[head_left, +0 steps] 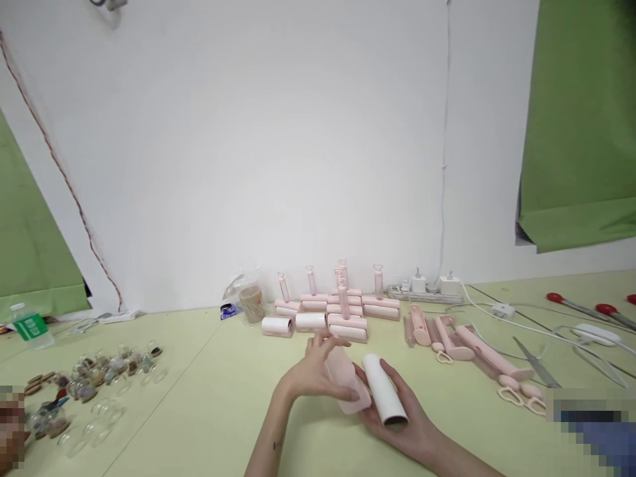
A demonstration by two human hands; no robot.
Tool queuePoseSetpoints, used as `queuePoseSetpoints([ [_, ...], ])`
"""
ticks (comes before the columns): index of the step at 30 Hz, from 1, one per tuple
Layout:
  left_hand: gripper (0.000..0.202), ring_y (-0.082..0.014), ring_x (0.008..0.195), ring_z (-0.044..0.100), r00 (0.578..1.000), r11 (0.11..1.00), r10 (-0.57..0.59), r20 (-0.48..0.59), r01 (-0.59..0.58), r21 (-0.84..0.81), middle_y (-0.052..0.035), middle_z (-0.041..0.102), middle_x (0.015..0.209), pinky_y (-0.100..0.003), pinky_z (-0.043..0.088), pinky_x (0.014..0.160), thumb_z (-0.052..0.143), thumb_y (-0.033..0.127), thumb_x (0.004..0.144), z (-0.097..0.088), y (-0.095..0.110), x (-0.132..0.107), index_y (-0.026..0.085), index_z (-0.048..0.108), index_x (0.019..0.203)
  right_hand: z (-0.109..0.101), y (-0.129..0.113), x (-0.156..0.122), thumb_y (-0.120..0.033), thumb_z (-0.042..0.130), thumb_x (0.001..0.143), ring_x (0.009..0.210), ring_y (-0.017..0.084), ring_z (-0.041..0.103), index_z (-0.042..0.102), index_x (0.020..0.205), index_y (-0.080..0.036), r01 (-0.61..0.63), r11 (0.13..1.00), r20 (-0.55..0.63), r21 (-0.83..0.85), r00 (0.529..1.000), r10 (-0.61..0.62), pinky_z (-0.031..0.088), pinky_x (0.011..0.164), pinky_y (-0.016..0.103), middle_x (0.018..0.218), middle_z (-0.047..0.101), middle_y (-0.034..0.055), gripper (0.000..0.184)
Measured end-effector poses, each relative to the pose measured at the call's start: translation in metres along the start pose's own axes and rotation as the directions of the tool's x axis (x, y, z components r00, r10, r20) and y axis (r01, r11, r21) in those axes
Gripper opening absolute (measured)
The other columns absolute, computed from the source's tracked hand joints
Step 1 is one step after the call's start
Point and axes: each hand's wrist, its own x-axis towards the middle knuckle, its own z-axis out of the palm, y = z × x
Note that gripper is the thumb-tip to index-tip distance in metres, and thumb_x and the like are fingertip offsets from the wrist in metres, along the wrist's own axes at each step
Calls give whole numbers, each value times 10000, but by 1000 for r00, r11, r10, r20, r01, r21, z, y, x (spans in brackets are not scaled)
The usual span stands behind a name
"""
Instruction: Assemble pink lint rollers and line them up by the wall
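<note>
My left hand (314,372) is closed around a pale pink translucent plastic cover (340,371), thumb on its near end and fingers over the far end. In my right hand (410,427) lies a white sticky-paper roll (383,389) with a hollow end towards me, gripped between thumb and fingers. The right fingertips reach under the cover's edge, close beside the roll. Beyond my hands, pink lint rollers (348,324) lie in rows, several with heart-topped handles standing upright. Two white rolls (311,322) lie in front of them.
To the right are loose pink roller frames (489,351), heart-shaped handles (511,395), scissors (536,363) and white cables (521,324). A power strip (427,296) runs along the wall. At left sit small glass domes (94,424), a bottle (32,328) and a tape roll (252,305).
</note>
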Motion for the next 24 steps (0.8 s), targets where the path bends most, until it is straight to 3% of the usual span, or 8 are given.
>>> queuePoseSetpoints([
  [4, 978, -332, 1162, 318, 991, 984, 124, 59, -130, 118, -72, 404, 1239, -452, 322, 936, 729, 449, 364, 11, 17, 14, 264, 369, 1254, -5, 4, 0, -492, 579, 716, 863, 219, 615, 554, 977, -132, -56, 996, -16, -71, 998, 55, 439, 828, 387, 838, 666, 103, 446],
  [8, 893, -367, 1118, 356, 961, 934, 194, 195, -242, 262, -107, 491, 1141, -511, 288, 938, 721, 465, 327, 10, 45, 28, 226, 497, 1158, -7, 2, 2, -472, 556, 736, 771, 206, 631, 567, 853, -160, 2, 1000, -22, -21, 1000, -3, 466, 785, 361, 737, 674, 63, 333],
  [11, 863, -359, 1112, 368, 967, 951, 191, 167, -225, 214, -85, 497, 1117, -505, 301, 928, 729, 472, 316, 2, 52, 27, 270, 517, 1128, -5, 0, 4, -431, 560, 748, 753, 197, 630, 565, 867, -158, 12, 1000, -25, 26, 1000, -12, 481, 760, 342, 754, 676, 60, 299],
  [13, 855, -340, 1144, 334, 986, 974, 152, 75, -162, 159, -63, 444, 1161, -481, 315, 925, 732, 490, 334, -2, 44, 23, 313, 491, 1134, -4, -1, 4, -424, 568, 751, 757, 185, 624, 567, 880, -126, -9, 998, -27, 69, 1000, 11, 494, 718, 292, 747, 667, 78, 325],
  [15, 766, -319, 1151, 312, 989, 990, 80, -123, -64, 127, -63, 383, 1173, -452, 329, 916, 733, 519, 363, 1, 25, 20, 299, 510, 1062, -5, -2, 5, -402, 571, 761, 794, 175, 617, 571, 889, -111, -2, 991, -35, 134, 999, 7, 496, 678, 250, 764, 656, 91, 318],
  [17, 646, -300, 1136, 311, 924, 993, -17, -382, 60, 102, -77, 351, 1137, -421, 327, 917, 745, 521, 371, 14, 0, 17, 240, 518, 907, -8, -4, 6, -387, 554, 778, 792, 162, 614, 578, 887, -122, -8, 981, -32, 193, 999, 15, 495, 625, 226, 794, 644, 90, 288],
  [19, 605, -306, 1127, 309, 818, 977, -110, -564, 194, 90, -97, 342, 1109, -408, 310, 923, 778, 468, 336, 33, -26, 15, 209, 466, 785, -12, -5, 6, -400, 524, 794, 734, 147, 617, 586, 876, -134, -45, 975, 0, 218, 999, 47, 489, 568, 214, 800, 634, 82, 285],
  [24, 524, -338, 1063, 372, 692, 893, -272, -669, 441, 93, -125, 354, 1176, -434, 308, 885, 781, 379, 374, 75, -61, 4, 219, 447, 745, -16, -4, 7, -442, 506, 794, 642, 152, 620, 580, 795, -139, -75, 990, 79, 119, 995, 66, 482, 490, 231, 757, 631, 59, 312],
])
